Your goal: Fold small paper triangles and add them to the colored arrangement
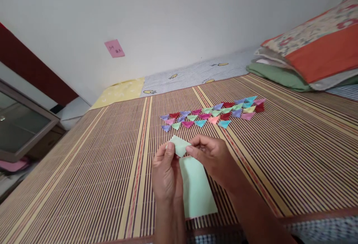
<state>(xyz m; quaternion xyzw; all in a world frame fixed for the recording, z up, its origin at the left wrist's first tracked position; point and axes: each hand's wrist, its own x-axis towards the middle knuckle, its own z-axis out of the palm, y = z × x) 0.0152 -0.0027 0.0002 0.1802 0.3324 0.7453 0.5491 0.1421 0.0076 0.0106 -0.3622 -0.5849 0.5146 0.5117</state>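
A small piece of pale green paper [179, 145] is held up between both hands. My left hand [167, 171] pinches its left edge, thumb on top. With thumb and fingers closed, my right hand [209, 152] grips the paper's right corner. Below them a larger pale green sheet [197, 190] lies on the striped mat, partly covered by the left wrist. Beyond the hands, several small folded paper triangles [200, 123] in blue, red, pink, green and other colours lie in slanting rows.
The striped mat [112, 162] covers the bed. Checked and yellow cloth [179, 76] runs along the wall. Folded bedding with an orange floral pillow [324, 57] is stacked at the far right. A pink note [114, 48] is on the wall. A glass-fronted cabinet [25, 121] stands at left.
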